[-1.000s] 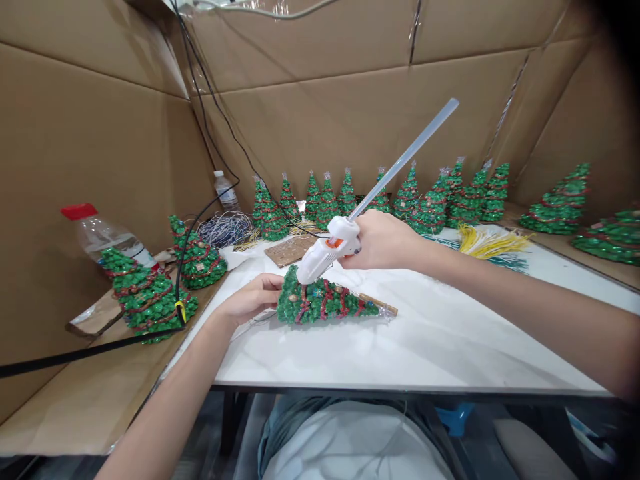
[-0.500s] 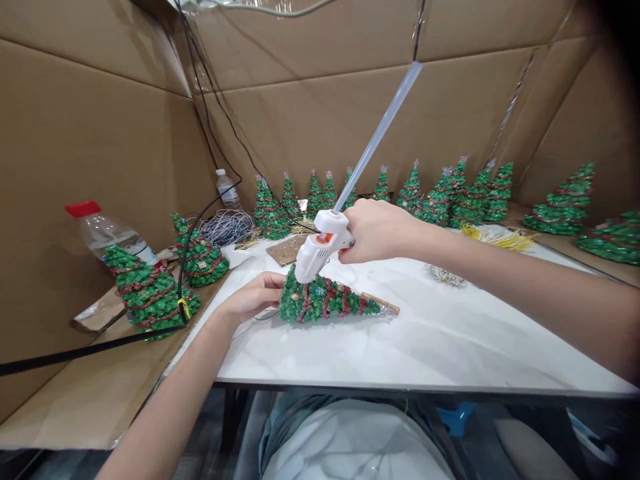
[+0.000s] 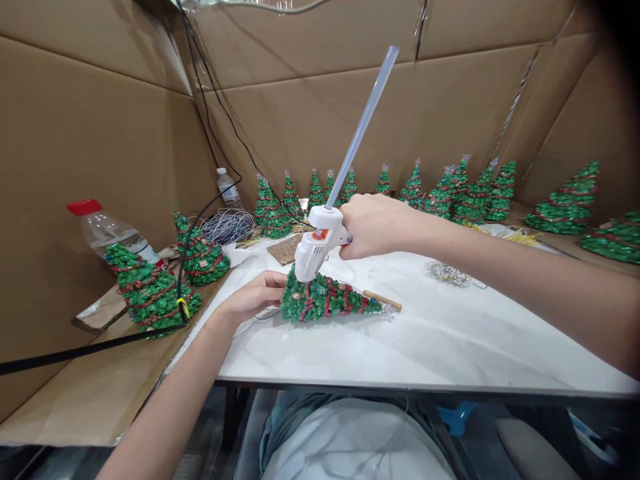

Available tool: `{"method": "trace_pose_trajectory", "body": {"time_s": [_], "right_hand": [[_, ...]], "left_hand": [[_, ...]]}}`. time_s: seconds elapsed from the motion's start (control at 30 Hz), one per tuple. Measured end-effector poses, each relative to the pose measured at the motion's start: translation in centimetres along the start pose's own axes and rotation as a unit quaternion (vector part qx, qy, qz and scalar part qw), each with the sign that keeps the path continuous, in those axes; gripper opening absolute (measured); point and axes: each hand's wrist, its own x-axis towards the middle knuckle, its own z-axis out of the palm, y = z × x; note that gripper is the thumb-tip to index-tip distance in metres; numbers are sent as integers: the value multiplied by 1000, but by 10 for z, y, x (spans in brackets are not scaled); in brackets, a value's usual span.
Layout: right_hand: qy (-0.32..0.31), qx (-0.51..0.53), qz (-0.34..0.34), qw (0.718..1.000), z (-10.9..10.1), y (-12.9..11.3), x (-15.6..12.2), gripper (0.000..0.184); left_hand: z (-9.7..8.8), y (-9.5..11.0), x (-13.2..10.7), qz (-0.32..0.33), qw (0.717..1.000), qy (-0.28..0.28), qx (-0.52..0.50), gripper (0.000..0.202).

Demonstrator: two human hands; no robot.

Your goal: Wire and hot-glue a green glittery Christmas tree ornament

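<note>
A small beaded Christmas tree (image 3: 330, 301) lies on its side on the white tabletop (image 3: 430, 347), its tip pointing right. My left hand (image 3: 257, 295) grips the tree at its base, the fingertips partly hidden behind it. In my right hand (image 3: 373, 225) is a white hot glue gun (image 3: 314, 248), nozzle down against or just above the tree; contact cannot be made out. A long translucent glue stick (image 3: 363, 127) sticks up out of the gun. Behind the tree's tip lies a thin wooden stick (image 3: 383, 300).
Several finished-looking trees (image 3: 413, 187) stand along the cardboard wall (image 3: 310, 113). At left are two more trees, a red-capped bottle (image 3: 107, 230) and a black cable (image 3: 183, 267). A wire bundle (image 3: 227, 227), cardboard piece (image 3: 284, 250) and silvery pile (image 3: 449, 274) lie behind.
The glue gun has tilted more upright, its glue stick's top swinging left, and my right hand has shifted slightly left. My left hand and the tree have barely moved.
</note>
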Motion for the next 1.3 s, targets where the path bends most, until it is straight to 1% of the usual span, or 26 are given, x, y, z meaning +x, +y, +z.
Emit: {"method": "trace_pose_trajectory", "body": {"time_s": [0.13, 0.33, 0.67, 0.77, 0.97, 1.2, 1.3], "right_hand": [[2, 4, -1, 1000, 0, 1, 0, 31], [-2, -13, -5, 1000, 0, 1, 0, 36], [12, 15, 2, 1000, 1, 1, 0, 31], [0, 15, 5, 1000, 1, 1, 0, 28], [-22, 22, 31, 999, 7, 7, -3, 25], [-55, 21, 25, 998, 11, 13, -7, 30], [-59, 19, 29, 998, 12, 13, -9, 28]], "left_hand": [[-2, -2, 1, 3, 1000, -1, -2, 25], [-2, -2, 1, 5, 1000, -3, -5, 26], [-2, -3, 1, -5, 1000, 2, -8, 32], [-2, -2, 1, -5, 1000, 3, -10, 33], [-1, -2, 1, -4, 1000, 2, -5, 28], [-1, -3, 1, -10, 1000, 7, -10, 29], [-2, -3, 1, -7, 1000, 3, -8, 28]]}}
